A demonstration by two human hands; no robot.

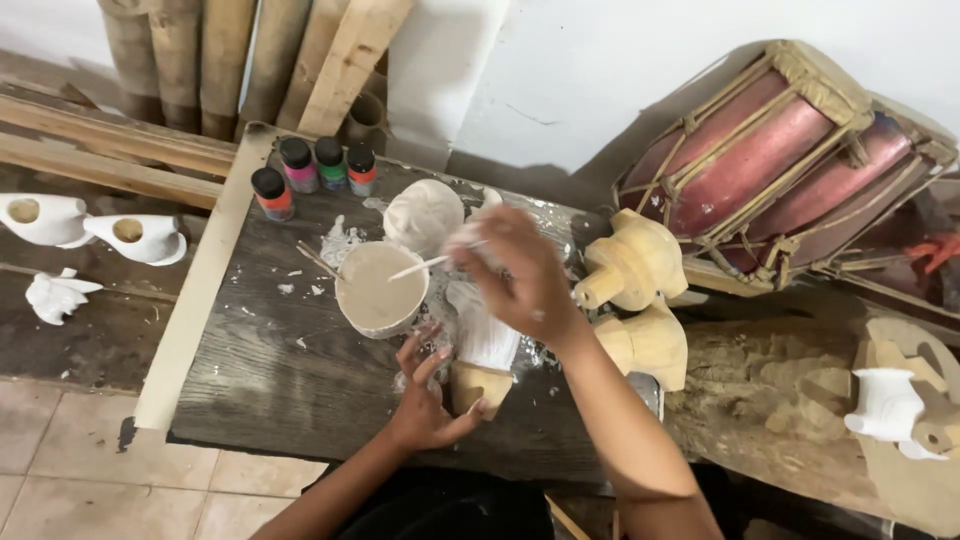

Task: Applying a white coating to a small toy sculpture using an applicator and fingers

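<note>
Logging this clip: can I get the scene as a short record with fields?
left hand: steadies a wooden figure, partly painted white, by its bare base
right hand: holds a brush whose tip is over the cup
cup: holds pale paint
table: dark wood, white splatters
bottles: four, at the far edge
unpainted figures: right of the hands

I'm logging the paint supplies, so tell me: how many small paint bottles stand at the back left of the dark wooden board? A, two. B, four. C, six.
B: four small paint bottles with black caps stand in a cluster at the board's back left corner, behind the cup of white paint.
</note>
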